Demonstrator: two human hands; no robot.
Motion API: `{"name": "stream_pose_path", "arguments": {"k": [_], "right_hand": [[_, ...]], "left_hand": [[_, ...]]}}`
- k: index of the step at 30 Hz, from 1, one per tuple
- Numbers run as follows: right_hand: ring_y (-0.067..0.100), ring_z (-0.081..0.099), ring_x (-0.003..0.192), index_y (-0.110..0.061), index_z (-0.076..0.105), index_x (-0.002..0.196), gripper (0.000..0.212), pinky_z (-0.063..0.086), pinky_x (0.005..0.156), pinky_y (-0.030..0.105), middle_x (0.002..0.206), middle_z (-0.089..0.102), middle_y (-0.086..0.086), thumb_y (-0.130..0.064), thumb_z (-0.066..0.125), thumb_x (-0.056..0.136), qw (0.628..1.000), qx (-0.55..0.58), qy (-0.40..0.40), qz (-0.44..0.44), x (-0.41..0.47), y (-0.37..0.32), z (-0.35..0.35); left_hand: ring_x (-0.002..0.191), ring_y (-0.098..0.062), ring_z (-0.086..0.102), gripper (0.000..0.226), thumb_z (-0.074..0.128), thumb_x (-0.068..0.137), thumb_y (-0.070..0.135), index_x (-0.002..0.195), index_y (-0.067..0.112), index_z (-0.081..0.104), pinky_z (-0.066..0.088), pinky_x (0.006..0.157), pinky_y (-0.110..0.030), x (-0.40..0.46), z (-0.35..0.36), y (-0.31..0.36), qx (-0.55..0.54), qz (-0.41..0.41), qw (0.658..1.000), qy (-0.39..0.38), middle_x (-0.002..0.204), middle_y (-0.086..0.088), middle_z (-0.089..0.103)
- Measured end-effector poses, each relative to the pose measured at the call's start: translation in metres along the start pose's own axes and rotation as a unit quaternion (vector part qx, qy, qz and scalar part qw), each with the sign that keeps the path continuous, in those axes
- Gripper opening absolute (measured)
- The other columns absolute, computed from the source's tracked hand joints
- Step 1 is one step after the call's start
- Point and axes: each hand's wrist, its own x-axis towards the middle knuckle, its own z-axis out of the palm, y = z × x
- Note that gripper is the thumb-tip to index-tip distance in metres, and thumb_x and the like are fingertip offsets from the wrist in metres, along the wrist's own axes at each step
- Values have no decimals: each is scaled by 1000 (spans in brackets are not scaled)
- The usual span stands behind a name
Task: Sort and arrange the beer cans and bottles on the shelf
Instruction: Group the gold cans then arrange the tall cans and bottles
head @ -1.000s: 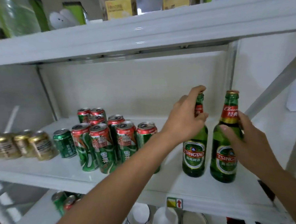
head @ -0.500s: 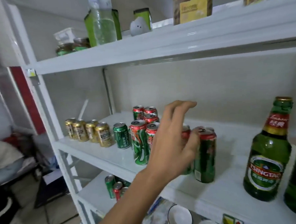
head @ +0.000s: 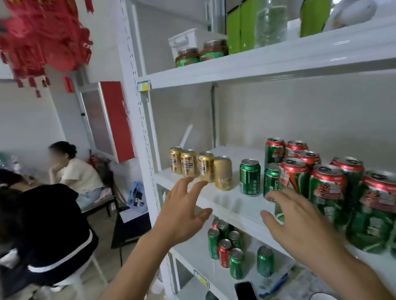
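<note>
On the middle white shelf [head: 227,205] stand several gold cans [head: 201,167] at the left, a short green can [head: 249,177] beside them, and a cluster of tall red-and-green cans [head: 327,189] to the right. My left hand [head: 184,213] hovers open in front of the shelf edge, just below the gold cans, holding nothing. My right hand [head: 297,222] is also open with fingers spread, reaching toward a green can [head: 271,180] at the front of the cluster, not gripping it. No bottles are in view.
The lower shelf holds several small green and red cans [head: 225,247], a phone [head: 247,294] and bowls. The upper shelf [head: 279,60] carries jars, green boxes and a clear bottle. Two seated people [head: 42,222] are left of the shelf post [head: 144,152]. A red cabinet hangs on the wall.
The view has swung left, so the two beer bottles have left the frame. Both hands let go of the bottles and moved left, now open near the gold and green cans.
</note>
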Motion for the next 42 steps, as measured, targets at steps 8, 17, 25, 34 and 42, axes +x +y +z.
{"name": "stream_pose_path", "arguments": {"k": [8, 17, 25, 34, 42], "right_hand": [[0, 37, 120, -27, 50, 141, 45, 38, 98, 23, 138, 39, -19, -38, 57, 99, 998, 47, 21, -32, 54, -32, 52], [-1, 37, 117, -28, 52, 136, 40, 34, 92, 21, 132, 38, -22, -38, 58, 98, 997, 65, 27, -42, 116, -31, 99], [4, 56, 103, -29, 67, 103, 10, 51, 84, 28, 110, 59, -20, -27, 65, 93, 991, 87, 80, -65, 177, -70, 143], [7, 55, 101, -26, 68, 100, 10, 42, 81, 16, 104, 61, -16, -24, 65, 91, 993, 50, 110, 4, 214, -92, 178], [11, 55, 96, -25, 67, 96, 12, 44, 78, 23, 99, 60, -14, -19, 67, 86, 990, 14, 137, -13, 254, -98, 186]], "left_hand": [[155, -23, 16, 73, 57, 95, 56, 156, 45, 19, 23, 125, -49, 34, 1, -53, -12, 31, 999, 9, 167, 6, 15], [153, -20, 21, 69, 58, 96, 54, 153, 49, 20, 24, 124, -47, 86, 18, -97, -53, 14, 998, 9, 167, 12, 12], [151, -20, 25, 64, 58, 96, 55, 152, 48, 28, 26, 123, -46, 141, 17, -168, -69, 35, 997, -16, 166, 12, 16], [144, -19, 34, 67, 65, 91, 49, 151, 42, 36, 35, 118, -44, 208, 22, -230, -142, 139, 980, -29, 160, 11, 24], [153, -23, 22, 78, 66, 87, 58, 155, 39, 32, 25, 123, -50, 268, 20, -250, -109, 168, 976, -85, 165, 5, 15]]}}
